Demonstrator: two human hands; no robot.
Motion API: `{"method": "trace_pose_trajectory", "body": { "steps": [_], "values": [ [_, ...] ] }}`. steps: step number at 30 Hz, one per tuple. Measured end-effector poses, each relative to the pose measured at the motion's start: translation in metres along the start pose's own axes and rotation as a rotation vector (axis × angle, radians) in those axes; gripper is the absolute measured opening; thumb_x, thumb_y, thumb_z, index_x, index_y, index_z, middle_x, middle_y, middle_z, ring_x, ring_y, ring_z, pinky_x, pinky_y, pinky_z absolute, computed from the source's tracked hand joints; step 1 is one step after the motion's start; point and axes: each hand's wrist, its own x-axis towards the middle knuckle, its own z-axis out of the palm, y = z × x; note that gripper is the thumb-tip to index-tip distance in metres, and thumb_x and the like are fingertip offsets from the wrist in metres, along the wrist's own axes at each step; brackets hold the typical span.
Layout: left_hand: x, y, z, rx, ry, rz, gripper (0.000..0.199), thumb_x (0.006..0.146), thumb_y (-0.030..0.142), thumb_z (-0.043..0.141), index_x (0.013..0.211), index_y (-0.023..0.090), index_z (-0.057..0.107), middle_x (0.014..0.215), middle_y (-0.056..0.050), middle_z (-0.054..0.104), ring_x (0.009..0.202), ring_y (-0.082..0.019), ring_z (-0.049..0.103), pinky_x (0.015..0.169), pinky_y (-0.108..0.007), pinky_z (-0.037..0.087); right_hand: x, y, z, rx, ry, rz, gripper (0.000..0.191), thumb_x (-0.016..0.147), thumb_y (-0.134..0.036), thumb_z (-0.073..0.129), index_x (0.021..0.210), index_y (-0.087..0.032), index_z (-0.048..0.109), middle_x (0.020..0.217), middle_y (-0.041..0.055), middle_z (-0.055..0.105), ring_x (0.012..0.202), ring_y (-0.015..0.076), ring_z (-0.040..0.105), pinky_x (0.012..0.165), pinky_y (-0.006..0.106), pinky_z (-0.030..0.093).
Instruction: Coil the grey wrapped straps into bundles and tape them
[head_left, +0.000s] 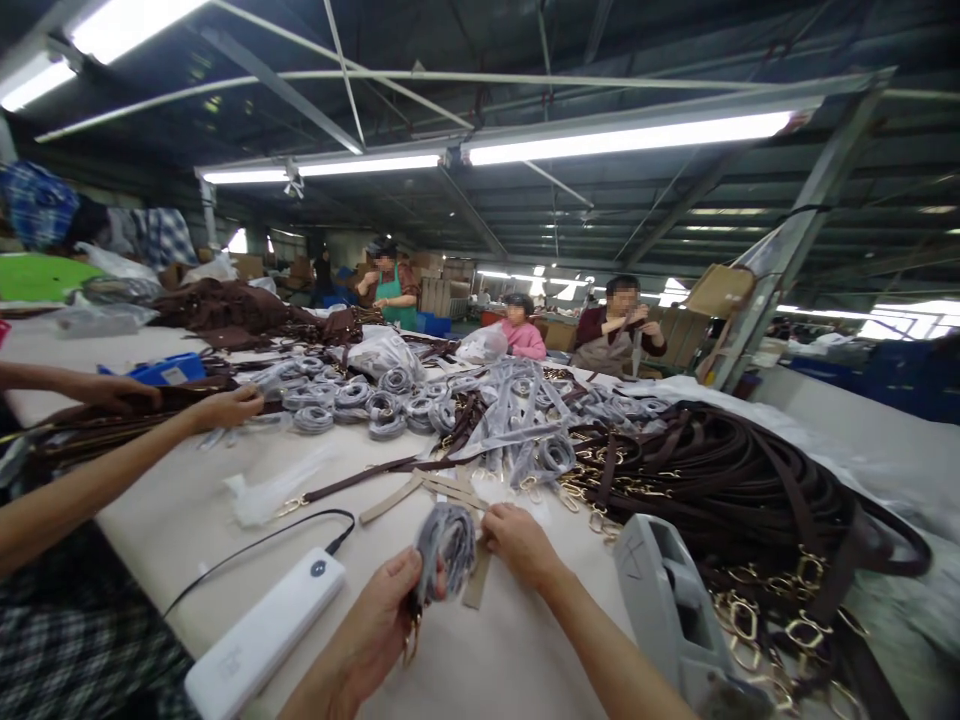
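My left hand (394, 592) is closed around a coiled strap (452, 540) in greyish clear wrapping, held above the table. Gold metal hardware hangs below that hand. Just right of the coil, my right hand (521, 545) has its fingers drawn together over tan strips (391, 497) on the table. Whether those fingertips pinch a strip, I cannot tell. One dark brown strap (360, 478) with a gold clasp lies beyond the coil. Farther back are several wrapped coils (385, 415).
A grey tape dispenser (667, 600) stands at right, before a heap of brown straps (720, 470) with gold rings. At left lies a white power bank (266, 635) with a black cable. A co-worker's hands (229, 408) reach in from the left. Other people sit or stand behind the table.
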Motion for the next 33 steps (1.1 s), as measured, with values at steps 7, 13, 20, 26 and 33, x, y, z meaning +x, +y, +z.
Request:
{"method": "trace_pose_trajectory", "body": {
  "steps": [7,13,20,26,33],
  "values": [
    [0.02,0.002,0.005,0.091,0.001,0.092,0.049,0.071,0.064,0.071,0.075,0.015,0.071,0.07,-0.003,0.066,0.077,-0.018,0.055,0.077,-0.027,0.038,-0.035,0.005,-0.04,0.086,0.177,0.234,0.015,0.09,-0.014,0.049,0.083,-0.02,0.062,0.085,0.0073,0.068,0.089,0.0243,0.063,0.082,0.037,0.043],
    [0.034,0.002,0.023,0.19,-0.016,0.147,0.051,0.075,0.067,0.063,0.072,0.016,0.068,0.069,-0.003,0.063,0.075,-0.019,0.053,0.073,-0.028,0.039,-0.072,0.005,-0.064,0.482,0.167,0.373,0.015,0.085,-0.027,0.044,0.076,-0.021,0.055,0.052,-0.0036,0.055,0.05,0.0149,0.056,0.048,0.024,0.04],
    [0.027,0.003,0.062,0.75,-0.092,0.305,0.039,0.087,0.051,0.049,0.074,0.019,0.066,0.085,-0.006,0.058,0.086,-0.024,0.051,0.081,-0.033,0.038,-0.091,-0.02,-0.059,0.872,0.162,0.423,0.024,0.07,-0.043,0.054,0.07,-0.019,0.056,0.046,-0.0064,0.049,0.035,0.0098,0.045,0.031,0.019,0.026],
    [0.024,0.002,0.087,0.835,-0.168,0.353,0.033,0.089,0.044,0.052,0.071,0.021,0.068,0.09,-0.008,0.058,0.094,-0.028,0.048,0.089,-0.036,0.033,-0.114,-0.021,-0.065,1.069,0.304,0.46,0.037,0.073,-0.055,0.06,0.073,-0.018,0.058,0.039,-0.0086,0.044,0.034,0.0066,0.034,0.035,0.019,0.024],
    [0.033,-0.027,0.104,0.549,-0.256,0.278,0.04,0.084,0.045,0.063,0.115,0.021,0.064,0.079,-0.004,0.061,0.087,-0.026,0.052,0.085,-0.034,0.036,-0.121,-0.024,-0.062,1.29,0.417,0.384,0.044,0.073,-0.059,0.069,0.078,-0.016,0.065,0.047,-0.0046,0.053,0.038,0.0058,0.036,0.037,0.018,0.023]
  ]
}}
